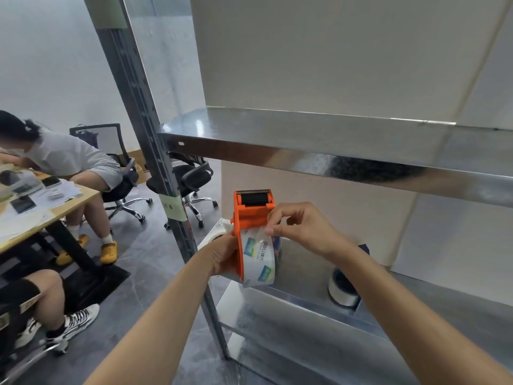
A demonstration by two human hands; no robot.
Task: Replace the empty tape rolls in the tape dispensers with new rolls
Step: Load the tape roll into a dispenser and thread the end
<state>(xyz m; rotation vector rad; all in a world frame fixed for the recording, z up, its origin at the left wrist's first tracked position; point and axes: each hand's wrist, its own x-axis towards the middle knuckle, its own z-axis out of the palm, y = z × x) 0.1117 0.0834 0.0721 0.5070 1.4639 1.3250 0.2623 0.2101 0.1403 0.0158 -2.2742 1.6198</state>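
Observation:
An orange tape dispenser (248, 218) with a black roller and toothed blade at its top is held upright in front of the metal shelf. A clear tape roll (259, 259) with blue-green printed labels sits in it. My left hand (224, 255) grips the dispenser from the left side. My right hand (294, 227) pinches the loose end of the tape just below the roller. Another clear tape roll (219, 232) lies on the lower shelf behind my left hand. A further roll (342, 287) with a dark core stands on the same shelf at the right.
A steel shelving unit has an upper shelf (305, 137) above the hands and an upright post (155, 151) at the left. People sit at a wooden desk (41, 212) on the left, with office chairs (191, 179) behind the post.

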